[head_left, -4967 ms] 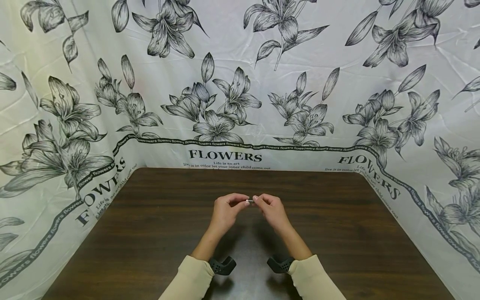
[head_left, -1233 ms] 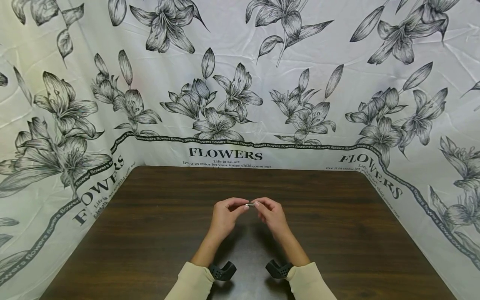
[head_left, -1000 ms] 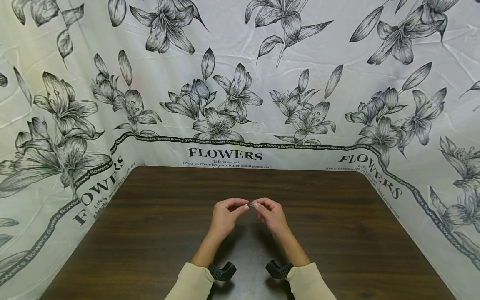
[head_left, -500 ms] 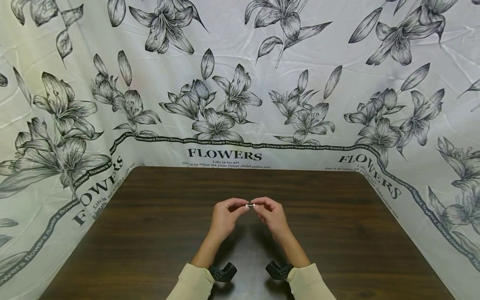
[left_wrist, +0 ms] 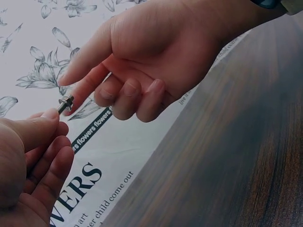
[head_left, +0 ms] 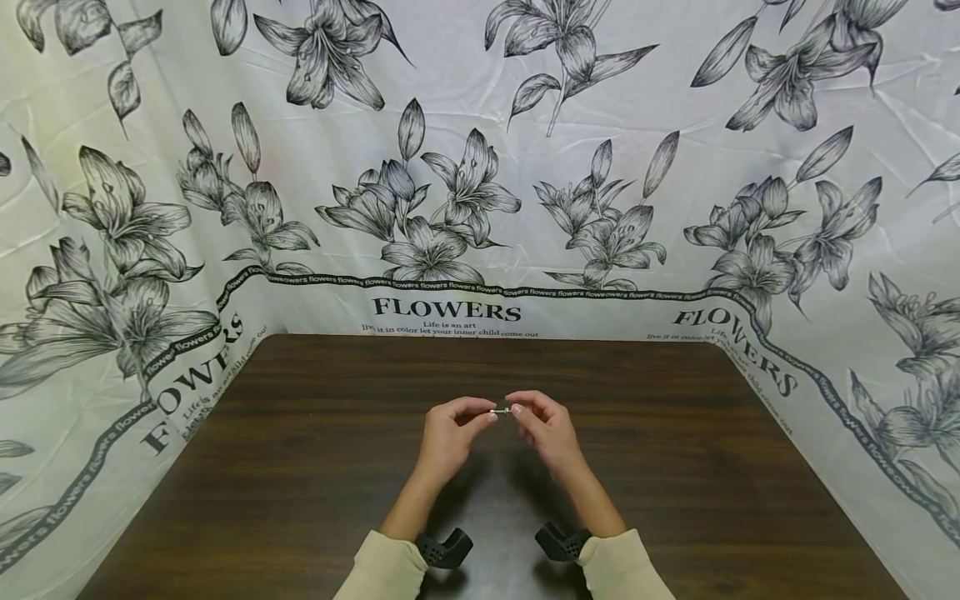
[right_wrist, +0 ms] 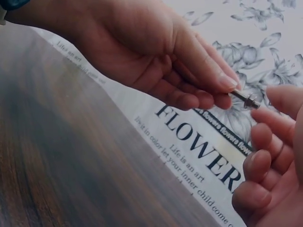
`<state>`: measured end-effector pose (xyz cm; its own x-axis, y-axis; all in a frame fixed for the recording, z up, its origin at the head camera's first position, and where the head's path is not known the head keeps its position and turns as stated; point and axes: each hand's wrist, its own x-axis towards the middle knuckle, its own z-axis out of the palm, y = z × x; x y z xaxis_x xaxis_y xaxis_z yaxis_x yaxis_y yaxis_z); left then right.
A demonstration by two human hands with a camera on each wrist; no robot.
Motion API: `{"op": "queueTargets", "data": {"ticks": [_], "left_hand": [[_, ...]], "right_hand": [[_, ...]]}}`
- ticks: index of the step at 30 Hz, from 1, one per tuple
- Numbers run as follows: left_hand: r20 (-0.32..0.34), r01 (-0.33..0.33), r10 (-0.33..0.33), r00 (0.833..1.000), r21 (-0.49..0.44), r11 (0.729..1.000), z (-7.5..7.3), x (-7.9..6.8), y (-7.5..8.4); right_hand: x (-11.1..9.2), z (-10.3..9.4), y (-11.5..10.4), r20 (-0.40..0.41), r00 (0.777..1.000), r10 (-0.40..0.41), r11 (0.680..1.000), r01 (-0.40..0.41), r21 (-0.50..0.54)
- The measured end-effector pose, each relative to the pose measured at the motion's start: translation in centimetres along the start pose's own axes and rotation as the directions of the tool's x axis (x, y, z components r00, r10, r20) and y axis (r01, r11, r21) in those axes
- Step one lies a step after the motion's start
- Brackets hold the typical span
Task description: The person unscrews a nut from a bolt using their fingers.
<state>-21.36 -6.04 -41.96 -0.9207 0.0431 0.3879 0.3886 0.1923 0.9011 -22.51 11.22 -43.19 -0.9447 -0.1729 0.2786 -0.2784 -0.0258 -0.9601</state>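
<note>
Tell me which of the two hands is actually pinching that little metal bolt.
The left hand: its thumb and finger pinch one end of the bolt. On the right hand, thumb and index finger stand apart near the bolt's other end.

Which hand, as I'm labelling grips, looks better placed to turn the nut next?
Probably the right hand: its thumb and forefinger are spread beside the nut, while the left hand pinches the bolt farther back.
</note>
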Motion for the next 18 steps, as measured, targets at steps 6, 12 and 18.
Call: {"op": "queueTargets", "data": {"ticks": [6, 12, 18], "left_hand": [[-0.002, 0.003, -0.003, 1.000, -0.005, 1.000, 0.11, -0.03, -0.06], [0.003, 0.000, 0.000, 1.000, 0.009, 1.000, 0.18, -0.11, 0.13], [0.014, -0.004, 0.004, 1.000, 0.020, 1.000, 0.20, -0.20, 0.36]], "right_hand": [[0.09, -0.21, -0.45, -0.019, 0.998, 0.054, 0.996, -0.055, -0.071], [0.11, -0.35, -0.71, 0.012, 0.997, 0.070, 0.991, -0.069, -0.112], [0.07, -0.44, -0.77, 0.036, 0.998, 0.053, 0.994, -0.049, -0.102]]}}
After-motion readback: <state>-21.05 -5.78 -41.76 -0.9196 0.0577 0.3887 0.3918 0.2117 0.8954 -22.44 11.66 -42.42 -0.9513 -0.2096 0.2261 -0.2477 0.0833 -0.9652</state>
